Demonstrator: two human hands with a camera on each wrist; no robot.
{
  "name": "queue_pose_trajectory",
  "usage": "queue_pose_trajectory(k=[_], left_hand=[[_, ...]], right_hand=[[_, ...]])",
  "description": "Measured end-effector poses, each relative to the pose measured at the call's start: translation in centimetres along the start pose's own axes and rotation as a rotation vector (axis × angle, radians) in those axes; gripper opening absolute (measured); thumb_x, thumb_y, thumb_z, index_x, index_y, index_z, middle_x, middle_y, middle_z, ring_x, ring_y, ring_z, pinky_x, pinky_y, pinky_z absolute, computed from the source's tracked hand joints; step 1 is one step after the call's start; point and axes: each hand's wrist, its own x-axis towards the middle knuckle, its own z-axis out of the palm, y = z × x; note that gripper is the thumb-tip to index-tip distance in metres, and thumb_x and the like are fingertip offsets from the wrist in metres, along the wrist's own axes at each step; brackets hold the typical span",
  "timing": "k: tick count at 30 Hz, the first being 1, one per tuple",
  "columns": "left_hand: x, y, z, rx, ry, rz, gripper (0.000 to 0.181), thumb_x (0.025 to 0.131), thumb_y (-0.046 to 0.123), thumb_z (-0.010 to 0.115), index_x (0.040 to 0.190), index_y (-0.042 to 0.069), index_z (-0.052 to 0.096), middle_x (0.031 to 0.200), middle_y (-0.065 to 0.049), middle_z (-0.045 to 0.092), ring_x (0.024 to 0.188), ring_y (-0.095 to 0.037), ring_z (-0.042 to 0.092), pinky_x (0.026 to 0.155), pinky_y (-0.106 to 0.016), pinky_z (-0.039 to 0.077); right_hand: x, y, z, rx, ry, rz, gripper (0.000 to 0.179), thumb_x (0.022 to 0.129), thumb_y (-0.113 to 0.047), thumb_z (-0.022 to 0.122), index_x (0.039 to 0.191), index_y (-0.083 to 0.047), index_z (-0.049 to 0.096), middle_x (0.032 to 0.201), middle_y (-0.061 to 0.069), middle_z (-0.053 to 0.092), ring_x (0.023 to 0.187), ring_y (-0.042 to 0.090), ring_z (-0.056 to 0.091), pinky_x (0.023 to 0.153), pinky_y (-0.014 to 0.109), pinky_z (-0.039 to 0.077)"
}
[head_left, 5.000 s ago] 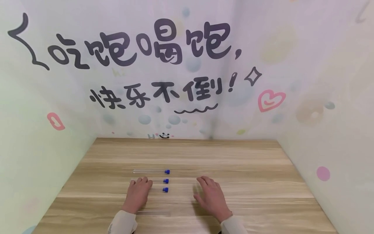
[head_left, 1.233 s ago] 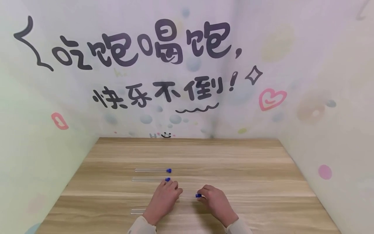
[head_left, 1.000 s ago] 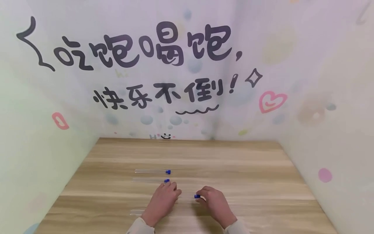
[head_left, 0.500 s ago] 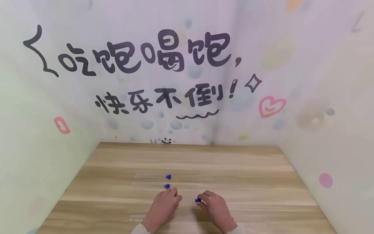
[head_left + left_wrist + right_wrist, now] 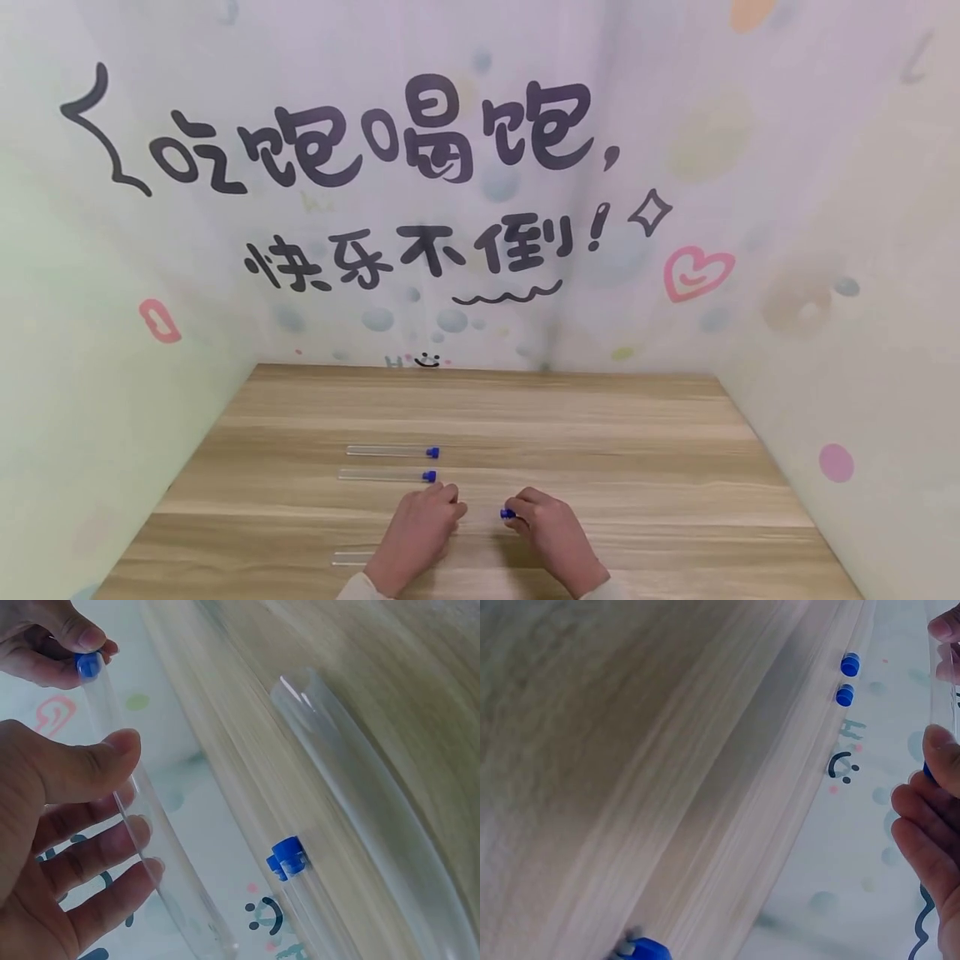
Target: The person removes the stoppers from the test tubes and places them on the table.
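My left hand [image 5: 417,533] grips a clear test tube [image 5: 176,859] between thumb and fingers, holding it above the table. At the tube's mouth is a blue cap [image 5: 88,666], which my right hand [image 5: 551,533] pinches between thumb and fingertips. In the right wrist view, the right thumb and fingers mostly hide this cap. Two more capped test tubes lie side by side beyond my left hand, a farther tube [image 5: 386,452] and a nearer tube [image 5: 381,476]. An uncapped tube [image 5: 360,795] lies on the near side, partly behind my left wrist in the head view.
A blue cap [image 5: 649,949] is on the table at the bottom edge of the right wrist view. The wooden table [image 5: 600,417] meets a printed wall [image 5: 480,325] at the back, with side walls left and right.
Five seconds ago three capped tubes lay in a row; the nearest is now held up by both hands. Over the last second the hands have barely moved, while the head view has tilted up slightly.
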Motion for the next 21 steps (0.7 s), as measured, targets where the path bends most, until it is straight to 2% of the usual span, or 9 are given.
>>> queue_pose_trajectory(k=[6, 11, 17, 21], left_hand=[[0.2, -0.3, 0.1, 0.010, 0.006, -0.009, 0.017, 0.063, 0.009, 0.081, 0.072, 0.020, 0.071, 0.071, 0.007, 0.056, 0.061, -0.009, 0.049, 0.046, -0.019, 0.040], [0.3, -0.5, -0.3, 0.008, 0.041, -0.030, 0.019, 0.062, 0.013, 0.084, 0.073, 0.020, 0.070, 0.072, 0.006, 0.056, 0.062, -0.009, 0.050, 0.046, -0.020, 0.041], [0.2, -0.9, -0.4, 0.007, 0.025, -0.045, 0.019, 0.063, 0.012, 0.083, 0.074, 0.020, 0.070, 0.074, 0.006, 0.056, 0.064, -0.009, 0.052, 0.045, -0.020, 0.041], [-0.2, -1.7, -0.4, 0.015, 0.043, -0.084, 0.019, 0.062, 0.011, 0.083, 0.072, 0.020, 0.069, 0.073, 0.006, 0.054, 0.064, -0.011, 0.053, 0.045, -0.022, 0.041]], right_hand=[[0.2, 0.3, -0.1, -0.007, -0.002, -0.033, 0.018, 0.067, -0.011, 0.083, 0.079, -0.014, 0.069, 0.079, -0.008, 0.064, 0.069, 0.002, 0.061, 0.060, 0.013, 0.047], [0.5, 0.2, -0.1, 0.005, 0.029, 0.029, 0.018, 0.067, -0.011, 0.083, 0.079, -0.014, 0.070, 0.079, -0.008, 0.064, 0.068, 0.002, 0.061, 0.059, 0.015, 0.048], [0.7, 0.2, -0.4, 0.030, 0.036, 0.071, 0.020, 0.067, -0.011, 0.083, 0.082, -0.013, 0.069, 0.078, -0.008, 0.065, 0.068, 0.004, 0.062, 0.059, 0.018, 0.049], [0.3, 0.9, -0.8, 0.027, 0.060, 0.111, 0.026, 0.064, -0.009, 0.084, 0.084, -0.012, 0.067, 0.077, -0.007, 0.064, 0.067, 0.006, 0.063, 0.058, 0.020, 0.049]])
